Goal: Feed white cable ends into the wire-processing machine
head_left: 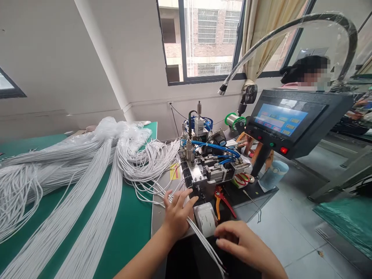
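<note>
My left hand (178, 215) lies over a small bundle of white cables (203, 242) at the front edge of the machine. Its fingers are spread toward the machine's working head (198, 188); the cables run beneath the palm, and their dark-tipped ends hang at lower right. My right hand (244, 242) is bent beside a white roll-shaped part (205, 220), its thumb and forefinger slightly apart. I see nothing held between them, though the inner fingers are hidden. Red-and-orange-handled pliers (222, 203) lie just beyond the roll-shaped part.
Large bundles of white cable (95, 193) cover much of the green table (136, 228) at left. A control screen (280, 118) stands at right under a gooseneck lamp (279, 31). Behind are a wire spool (235, 121) and a blue bin (274, 175). Another person (305, 71) sits farther back.
</note>
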Demonstrator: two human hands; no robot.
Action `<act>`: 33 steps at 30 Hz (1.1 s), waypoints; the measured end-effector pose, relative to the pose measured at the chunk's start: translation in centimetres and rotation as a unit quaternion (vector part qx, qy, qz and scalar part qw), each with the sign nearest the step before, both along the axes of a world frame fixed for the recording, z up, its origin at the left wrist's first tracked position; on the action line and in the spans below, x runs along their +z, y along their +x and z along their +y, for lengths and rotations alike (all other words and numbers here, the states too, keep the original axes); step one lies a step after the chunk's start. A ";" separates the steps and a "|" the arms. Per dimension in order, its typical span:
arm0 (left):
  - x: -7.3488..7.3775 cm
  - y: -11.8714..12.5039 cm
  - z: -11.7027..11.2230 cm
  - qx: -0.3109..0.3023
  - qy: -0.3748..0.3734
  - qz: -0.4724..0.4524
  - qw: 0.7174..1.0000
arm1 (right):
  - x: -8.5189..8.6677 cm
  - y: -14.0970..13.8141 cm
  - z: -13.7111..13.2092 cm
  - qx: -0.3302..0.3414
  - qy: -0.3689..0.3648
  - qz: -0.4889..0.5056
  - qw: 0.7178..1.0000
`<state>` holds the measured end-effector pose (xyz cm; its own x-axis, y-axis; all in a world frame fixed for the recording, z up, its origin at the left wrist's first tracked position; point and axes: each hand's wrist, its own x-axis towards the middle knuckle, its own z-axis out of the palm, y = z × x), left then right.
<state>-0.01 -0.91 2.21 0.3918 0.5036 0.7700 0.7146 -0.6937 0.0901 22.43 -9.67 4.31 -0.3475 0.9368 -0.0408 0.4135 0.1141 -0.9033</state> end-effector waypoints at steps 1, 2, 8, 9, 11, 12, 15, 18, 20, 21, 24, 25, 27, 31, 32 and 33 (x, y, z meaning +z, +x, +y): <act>0.0 0.0 -0.1 -0.008 0.002 -0.009 1.000 | 0.0 -0.2 -0.5 0.026 -0.010 -0.010 1.000; 0.0 -0.1 -0.2 -0.014 0.004 -0.014 1.000 | 0.0 -0.5 -0.8 0.050 -0.016 -0.019 0.998; 0.1 -0.4 -0.5 -0.075 0.022 0.024 0.997 | 0.2 0.0 -1.3 0.068 0.025 -0.051 0.996; 0.1 -0.5 -0.6 -0.105 0.026 0.044 0.993 | 0.3 0.4 -1.2 0.042 0.036 -0.050 0.997; 0.3 -0.5 -0.6 -0.170 0.034 0.087 0.981 | 0.4 1.2 -0.8 -0.021 0.056 -0.044 0.997; 0.4 -0.5 -0.5 -0.196 0.038 0.102 0.974 | 0.3 1.5 -0.6 -0.055 0.061 -0.037 0.996; 0.7 -0.4 -0.5 -0.234 0.045 0.114 0.965 | -0.1 1.7 0.1 -0.144 0.062 0.014 0.988; 0.8 -0.3 -0.6 -0.237 0.046 0.110 0.964 | -0.8 0.9 1.0 -0.204 0.053 0.102 0.972; 0.7 -0.3 -0.7 -0.226 0.051 0.102 0.967 | -1.4 0.1 1.6 -0.229 0.052 0.158 0.959; 0.6 -0.3 -0.7 -0.216 0.051 0.097 0.970 | -1.6 -0.3 1.9 -0.240 0.053 0.183 0.952; 0.4 -0.1 -0.7 -0.177 0.033 0.083 0.980 | -2.2 -1.4 2.7 -0.261 0.061 0.235 0.935; 0.3 -0.1 -0.6 -0.163 0.024 0.074 0.984 | -2.3 -1.7 3.0 -0.267 0.064 0.241 0.931; 0.2 0.0 -0.5 -0.136 0.011 0.050 0.989 | -2.5 -2.2 3.4 -0.278 0.070 0.239 0.928; 0.0 0.2 -0.3 -0.074 -0.006 0.025 0.997 | -2.6 -3.0 4.2 -0.291 0.065 0.238 0.924; -0.1 0.3 -0.2 -0.059 -0.012 0.027 0.998 | -2.7 -3.2 4.5 -0.291 0.063 0.241 0.924; -0.2 0.3 -0.2 -0.045 -0.017 0.029 0.998 | -2.8 -3.4 4.8 -0.288 0.060 0.246 0.924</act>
<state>0.28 -1.06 2.05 0.4800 0.4899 0.7278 0.6545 -0.7524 0.0748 19.08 -4.89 1.48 0.2609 0.9595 0.1063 -0.0196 0.1153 -0.9931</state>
